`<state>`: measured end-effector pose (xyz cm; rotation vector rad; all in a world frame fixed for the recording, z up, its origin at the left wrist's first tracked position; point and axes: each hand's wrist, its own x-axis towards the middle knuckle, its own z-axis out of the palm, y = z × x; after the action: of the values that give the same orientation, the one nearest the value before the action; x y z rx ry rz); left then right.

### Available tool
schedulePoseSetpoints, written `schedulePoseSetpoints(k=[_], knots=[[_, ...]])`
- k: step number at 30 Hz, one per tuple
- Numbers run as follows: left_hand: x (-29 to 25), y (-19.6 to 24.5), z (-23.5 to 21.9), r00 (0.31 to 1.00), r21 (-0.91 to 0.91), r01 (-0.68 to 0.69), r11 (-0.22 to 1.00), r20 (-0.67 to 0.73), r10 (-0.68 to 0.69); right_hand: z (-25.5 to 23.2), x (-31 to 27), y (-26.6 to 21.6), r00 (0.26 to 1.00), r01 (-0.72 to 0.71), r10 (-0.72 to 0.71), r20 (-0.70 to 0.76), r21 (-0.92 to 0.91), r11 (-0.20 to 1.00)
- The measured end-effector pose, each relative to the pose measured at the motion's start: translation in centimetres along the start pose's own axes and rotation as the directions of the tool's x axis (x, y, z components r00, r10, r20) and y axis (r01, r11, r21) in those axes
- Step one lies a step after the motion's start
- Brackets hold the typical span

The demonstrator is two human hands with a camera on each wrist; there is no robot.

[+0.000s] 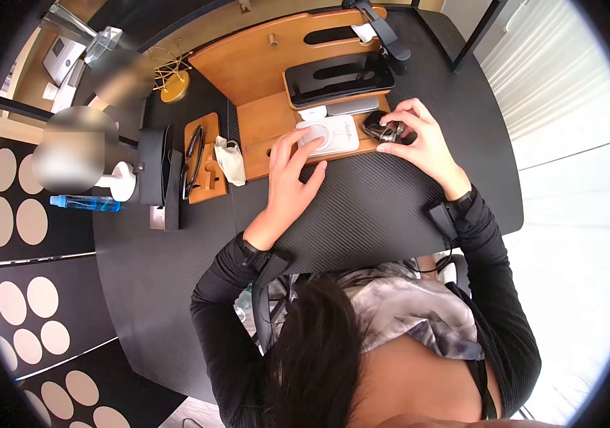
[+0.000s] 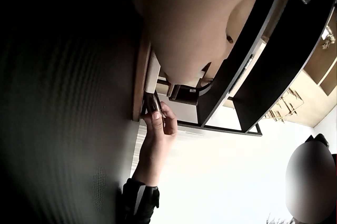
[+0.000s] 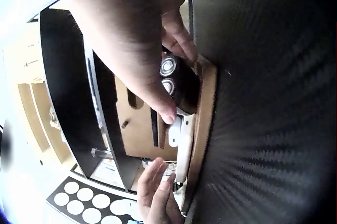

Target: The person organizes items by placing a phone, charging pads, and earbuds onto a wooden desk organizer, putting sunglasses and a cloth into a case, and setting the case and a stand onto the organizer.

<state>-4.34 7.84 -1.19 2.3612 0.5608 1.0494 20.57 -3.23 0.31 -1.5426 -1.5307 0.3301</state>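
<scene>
My left hand [image 1: 292,187] rests its fingertips on a white, flat rectangular device [image 1: 345,135] with a round ring on its face. The left thumb is spread apart from the fingers. To the right, my right hand [image 1: 427,148] pinches a small black object [image 1: 371,126] between thumb and fingers at the end of the wooden organizer [image 1: 256,120]. Two round silver faces [image 3: 168,66] show on this black object in the right wrist view; I cannot tell its kind. In the left wrist view, the right hand [image 2: 158,148] holds it near the wooden edge.
Behind the hands a black phone-like slab [image 1: 337,80] lies on a raised wooden shelf. A grey bar [image 1: 353,106] is below it. Left are a wooden tray [image 1: 208,189] with glasses [image 1: 194,160], a white pouch [image 1: 230,162], a black case [image 1: 153,167] and a blue bottle [image 1: 85,203].
</scene>
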Motion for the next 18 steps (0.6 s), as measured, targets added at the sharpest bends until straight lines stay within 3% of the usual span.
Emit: schedulePoseSetpoints(k=[1,3,6,14,18], knots=[[0.2,-0.1,0.1,1.0,0.036,-0.025,0.999,-0.006,0.025,0.2,-0.1,-0.1,0.997,-0.072,0.071,0.026,0.024,0.997],[-0.2,-0.9,0.2,0.999,0.036,-0.022,0.999,0.034,0.021,0.3,-0.2,-0.3,0.996,-0.078,0.074,0.054,0.062,0.995],[0.0,-1.4,0.4,0.998,0.01,0.005,1.0,0.055,-0.005,0.7,-0.2,0.5,0.998,-0.019,0.011,0.066,0.123,0.992],[0.3,-1.4,0.4,0.999,0.004,-0.014,1.0,0.042,0.014,1.7,0.0,1.7,0.999,0.034,-0.032,-0.038,0.053,0.998],[1.0,-0.2,-3.3,1.0,-0.003,0.02,1.0,0.016,-0.02,1.5,-0.1,0.9,1.0,-0.008,0.01,-0.022,0.096,0.995]])
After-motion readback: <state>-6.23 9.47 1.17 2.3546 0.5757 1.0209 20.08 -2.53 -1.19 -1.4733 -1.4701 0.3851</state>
